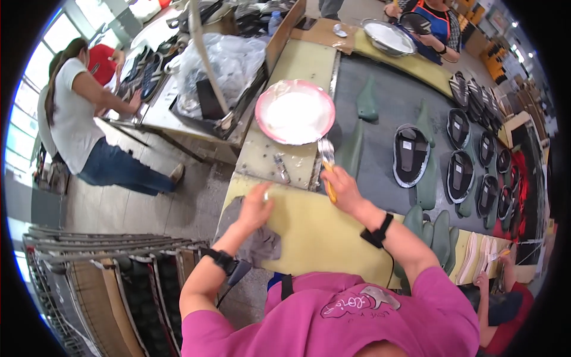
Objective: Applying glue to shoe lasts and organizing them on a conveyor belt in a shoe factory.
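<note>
My right hand is wrapped round the yellow handle of a paintbrush. The bristles are pale and rest beside the rim of a pink-edged bowl, which holds a white paste. My left hand hovers above the near left of the bench with fingers loosely curled and apart, slightly blurred; I see nothing held in it. Beneath its wrist lies a crumpled grey cloth. Between the bowl and that hand sits a small metal-looking tool on the paste-spotted board.
Dark shoe uppers and green shoe lasts spread over the grey belt to my right. Across it, a person holds a shoe sole beside a second bowl. A metal rack stands low left. Other people work left and lower right.
</note>
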`<action>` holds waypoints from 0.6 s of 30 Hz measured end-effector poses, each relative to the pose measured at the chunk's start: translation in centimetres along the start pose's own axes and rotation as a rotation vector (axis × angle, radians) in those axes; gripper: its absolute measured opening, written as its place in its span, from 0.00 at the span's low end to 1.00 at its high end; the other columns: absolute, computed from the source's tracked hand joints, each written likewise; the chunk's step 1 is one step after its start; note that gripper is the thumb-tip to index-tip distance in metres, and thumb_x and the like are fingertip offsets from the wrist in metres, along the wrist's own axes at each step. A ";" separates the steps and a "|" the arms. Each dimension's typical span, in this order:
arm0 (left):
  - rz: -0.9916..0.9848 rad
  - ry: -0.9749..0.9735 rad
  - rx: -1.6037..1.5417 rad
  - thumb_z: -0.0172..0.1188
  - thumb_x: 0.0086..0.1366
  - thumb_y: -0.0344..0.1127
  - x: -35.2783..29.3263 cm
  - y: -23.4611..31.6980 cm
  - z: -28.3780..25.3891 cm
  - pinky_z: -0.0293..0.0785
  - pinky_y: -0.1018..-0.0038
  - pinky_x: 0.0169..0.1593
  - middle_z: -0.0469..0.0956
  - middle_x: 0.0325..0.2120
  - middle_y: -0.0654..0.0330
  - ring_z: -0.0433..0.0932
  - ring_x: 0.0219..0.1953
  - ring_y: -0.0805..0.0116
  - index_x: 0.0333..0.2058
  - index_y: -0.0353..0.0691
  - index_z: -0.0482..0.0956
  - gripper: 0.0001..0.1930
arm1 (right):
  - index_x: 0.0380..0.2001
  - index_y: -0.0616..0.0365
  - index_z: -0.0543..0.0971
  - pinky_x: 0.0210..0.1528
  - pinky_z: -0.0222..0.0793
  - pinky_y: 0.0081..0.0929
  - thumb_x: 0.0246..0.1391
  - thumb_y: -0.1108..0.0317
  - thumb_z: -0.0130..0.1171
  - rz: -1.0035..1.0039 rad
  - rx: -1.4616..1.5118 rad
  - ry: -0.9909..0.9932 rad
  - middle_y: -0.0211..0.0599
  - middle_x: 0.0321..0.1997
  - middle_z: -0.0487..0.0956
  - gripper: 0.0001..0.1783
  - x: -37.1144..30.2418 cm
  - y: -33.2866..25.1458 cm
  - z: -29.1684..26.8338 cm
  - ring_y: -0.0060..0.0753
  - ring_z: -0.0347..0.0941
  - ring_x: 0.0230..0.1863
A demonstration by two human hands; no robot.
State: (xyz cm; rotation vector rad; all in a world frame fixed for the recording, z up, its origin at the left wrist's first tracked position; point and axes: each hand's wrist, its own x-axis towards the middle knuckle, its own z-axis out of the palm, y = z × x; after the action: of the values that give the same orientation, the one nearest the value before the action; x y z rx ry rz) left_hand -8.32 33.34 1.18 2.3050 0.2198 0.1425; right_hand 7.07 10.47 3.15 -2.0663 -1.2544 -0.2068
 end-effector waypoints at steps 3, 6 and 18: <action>-0.063 0.090 0.225 0.57 0.52 0.33 -3.8 0.0 -3.0 0.57 0.55 0.54 0.63 0.51 0.45 0.61 0.54 0.47 0.53 0.34 0.61 0.29 | 0.37 0.57 0.69 0.34 0.67 0.37 0.40 0.80 0.53 -0.019 -0.068 -0.062 0.43 0.33 0.67 0.17 4.1 1.1 3.0 0.48 0.67 0.38; -0.077 -0.026 0.613 0.57 0.52 0.49 -9.1 -2.7 -0.2 0.43 0.45 0.58 0.50 0.59 0.44 0.46 0.62 0.44 0.55 0.39 0.61 0.34 | 0.40 0.57 0.68 0.35 0.67 0.38 0.37 0.81 0.52 -0.023 -0.145 -0.128 0.44 0.34 0.67 0.22 6.1 1.4 6.8 0.48 0.67 0.40; -0.056 0.144 0.537 0.55 0.52 0.51 -10.8 -2.6 1.6 0.39 0.47 0.60 0.50 0.60 0.47 0.46 0.62 0.48 0.57 0.36 0.57 0.37 | 0.52 0.58 0.64 0.45 0.64 0.39 0.40 0.81 0.50 0.066 -0.202 -0.182 0.48 0.40 0.69 0.30 3.5 -0.1 7.1 0.51 0.66 0.43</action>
State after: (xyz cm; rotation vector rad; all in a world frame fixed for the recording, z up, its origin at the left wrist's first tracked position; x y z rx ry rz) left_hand -18.89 31.69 -2.18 2.8201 0.4393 0.2453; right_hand 7.29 17.52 -0.41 -2.3398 -1.3157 -0.1215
